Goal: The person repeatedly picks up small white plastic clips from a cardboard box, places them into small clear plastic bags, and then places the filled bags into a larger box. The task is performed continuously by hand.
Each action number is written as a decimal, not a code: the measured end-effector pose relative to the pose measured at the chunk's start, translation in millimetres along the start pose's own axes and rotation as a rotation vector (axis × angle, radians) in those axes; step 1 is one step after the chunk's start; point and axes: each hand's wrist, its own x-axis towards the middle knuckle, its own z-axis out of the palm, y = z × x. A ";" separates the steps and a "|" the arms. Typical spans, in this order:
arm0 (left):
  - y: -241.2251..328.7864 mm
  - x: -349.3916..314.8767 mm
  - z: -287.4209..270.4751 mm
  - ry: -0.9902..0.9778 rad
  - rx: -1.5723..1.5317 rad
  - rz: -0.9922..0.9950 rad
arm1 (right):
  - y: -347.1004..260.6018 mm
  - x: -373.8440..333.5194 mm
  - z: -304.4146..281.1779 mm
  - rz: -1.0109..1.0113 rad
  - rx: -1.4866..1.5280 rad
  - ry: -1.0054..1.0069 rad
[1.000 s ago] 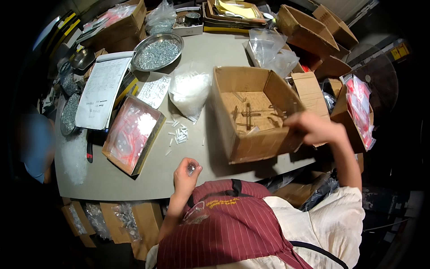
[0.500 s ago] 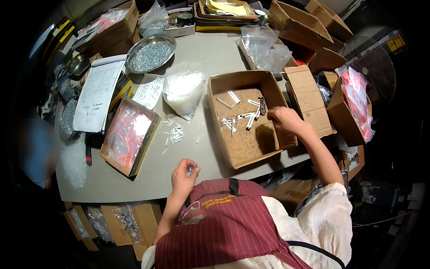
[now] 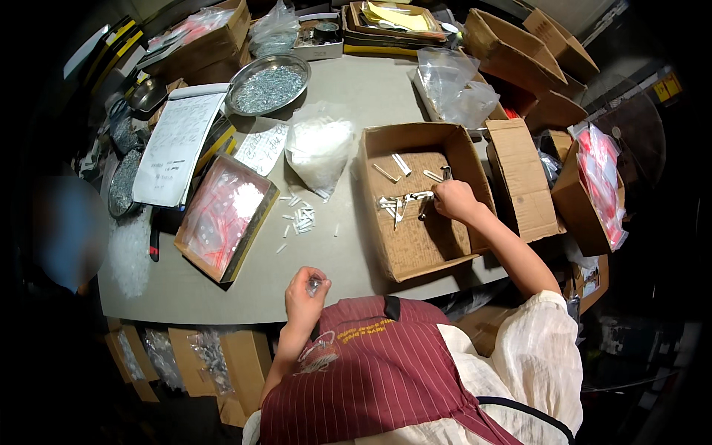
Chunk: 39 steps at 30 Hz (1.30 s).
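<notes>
My right hand (image 3: 455, 201) is inside an open cardboard box (image 3: 419, 256), its fingers bunched together over a loose pile of narrow strips. White strips (image 3: 395, 206) lie on the box bottom beside my fingertips, and a dark metal strip (image 3: 446, 173) shows just beyond them. Whatever is between those fingers is hidden. Near the table's front edge, my left hand (image 3: 302, 295) is closed around small shiny grey pieces (image 3: 315, 285), too small to name. Short white tubes (image 3: 304, 219) are scattered on the table between the two hands and a plastic bag of white pieces (image 3: 320, 144).
To the left, a shallow box (image 3: 273, 215) holds red-and-clear plastic bags, beside a clipboard with papers (image 3: 182, 144). A metal bowl of small metal parts (image 3: 268, 85) stands farther back. Cardboard flaps (image 3: 525, 182) and a carton of bagged red pieces (image 3: 597, 185) flank the right side.
My right hand has moved left and inward from the box's right wall, onto the strips. My left hand stays closed in nearly the same place. The whole view has shifted slightly.
</notes>
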 end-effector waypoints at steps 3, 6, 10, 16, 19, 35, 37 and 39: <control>6.4 0.6 -0.2 0.002 -0.022 -0.014 | -9.7 -11.3 -24.9 0.015 0.039 -0.019; 11.4 2.6 2.6 -0.014 -0.063 -0.069 | -13.0 -20.6 -11.7 0.086 -0.076 -0.123; 18.8 9.1 4.4 -0.061 -0.085 -0.055 | -24.7 -22.5 -4.8 -0.101 0.097 0.006; 54.9 30.5 0.8 -0.118 0.046 0.165 | -46.8 -16.6 -24.5 -0.060 0.248 0.106; 65.9 38.9 5.9 -0.142 -0.024 0.195 | -88.0 -41.3 -92.3 -0.011 0.621 0.230; 87.0 26.3 -18.1 -0.313 -0.253 0.187 | -209.6 -72.2 -141.5 -0.551 0.429 -0.207; 81.0 22.9 -28.3 -0.298 -0.306 0.153 | -211.9 -66.4 -134.1 -0.625 0.476 -0.004; 77.6 18.9 -39.7 -0.167 -0.320 0.237 | -223.0 -63.0 -134.8 -0.635 0.580 0.150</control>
